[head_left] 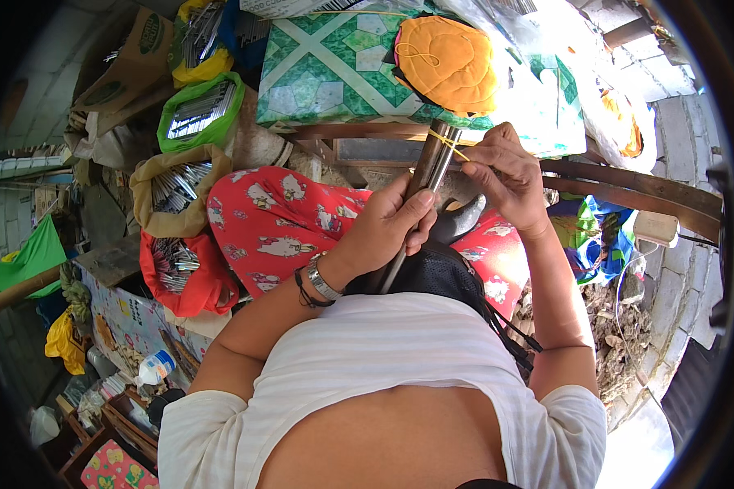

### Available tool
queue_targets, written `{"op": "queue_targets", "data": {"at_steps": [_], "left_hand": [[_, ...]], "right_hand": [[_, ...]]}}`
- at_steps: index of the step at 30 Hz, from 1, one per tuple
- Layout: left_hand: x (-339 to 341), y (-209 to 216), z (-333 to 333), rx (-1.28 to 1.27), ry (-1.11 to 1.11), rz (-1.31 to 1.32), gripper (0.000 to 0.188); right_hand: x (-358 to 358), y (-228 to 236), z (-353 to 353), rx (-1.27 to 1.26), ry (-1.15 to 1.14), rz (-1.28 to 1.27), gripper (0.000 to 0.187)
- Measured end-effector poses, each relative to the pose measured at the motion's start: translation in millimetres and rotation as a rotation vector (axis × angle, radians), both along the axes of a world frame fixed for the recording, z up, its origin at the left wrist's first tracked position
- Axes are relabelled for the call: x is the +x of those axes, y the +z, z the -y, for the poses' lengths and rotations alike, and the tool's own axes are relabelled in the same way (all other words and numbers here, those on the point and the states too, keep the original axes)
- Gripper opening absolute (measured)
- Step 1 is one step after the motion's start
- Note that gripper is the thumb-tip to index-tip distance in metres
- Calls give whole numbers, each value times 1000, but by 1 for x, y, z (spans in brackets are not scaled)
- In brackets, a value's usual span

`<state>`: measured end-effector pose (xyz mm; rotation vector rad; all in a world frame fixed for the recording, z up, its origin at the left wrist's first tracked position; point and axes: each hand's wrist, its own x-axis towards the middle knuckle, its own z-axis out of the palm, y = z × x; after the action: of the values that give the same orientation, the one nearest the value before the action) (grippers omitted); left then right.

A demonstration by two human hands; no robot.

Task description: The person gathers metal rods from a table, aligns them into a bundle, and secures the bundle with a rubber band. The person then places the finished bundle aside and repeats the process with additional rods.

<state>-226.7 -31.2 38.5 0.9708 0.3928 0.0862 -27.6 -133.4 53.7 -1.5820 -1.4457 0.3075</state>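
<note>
My left hand (390, 218) is wrapped around a slim bundle of shiny metal pieces (437, 155), perhaps rods or flatware handles, that slants up and away from my lap. Near the bundle's far end runs a thin yellow rubber band (448, 143), stretched out to one side. Between the thumb and fingers of my right hand (504, 173) the band's other end is pinched. Just beyond the bundle lies a round orange quilted cloth pad (448, 69) with another loose yellow band on it. Which pieces make up the bundle is partly hidden by my left fingers.
A low table with a green and white patterned cover (326, 69) stands ahead. At left, a green bag (204, 110), a tan bag (171, 191) and a red bag (183, 273) hold many metal pieces. A white power adapter (657, 229) with a cord sits at right.
</note>
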Motion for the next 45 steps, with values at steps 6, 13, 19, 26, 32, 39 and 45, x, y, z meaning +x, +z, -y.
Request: {"op": "queue_targets", "data": {"at_steps": [6,13,19,26,32,39,45], "left_hand": [[0,-5,-4,-59,-28,27,26],[2,-8,-8,-124,0,-14,27],[3,-9,-10,-154,6,0,28],[3,-8,-8,-171,2,34,28],[3,-7,-11,-225,17,14,28],[2,-3,-8,-203,-9,67,27],[2,-4,-9,-227,26,37,25]], "right_hand": [[-1,-9,0,-72,-114,-103,13],[-3,-7,0,-64,43,-417,11],[-11,-9,0,-73,22,-632,10],[2,0,-5,-114,48,-37,15],[-12,8,-1,53,164,-408,17],[2,5,4,-78,100,-791,6],[-18,18,4,36,82,-359,7]]}}
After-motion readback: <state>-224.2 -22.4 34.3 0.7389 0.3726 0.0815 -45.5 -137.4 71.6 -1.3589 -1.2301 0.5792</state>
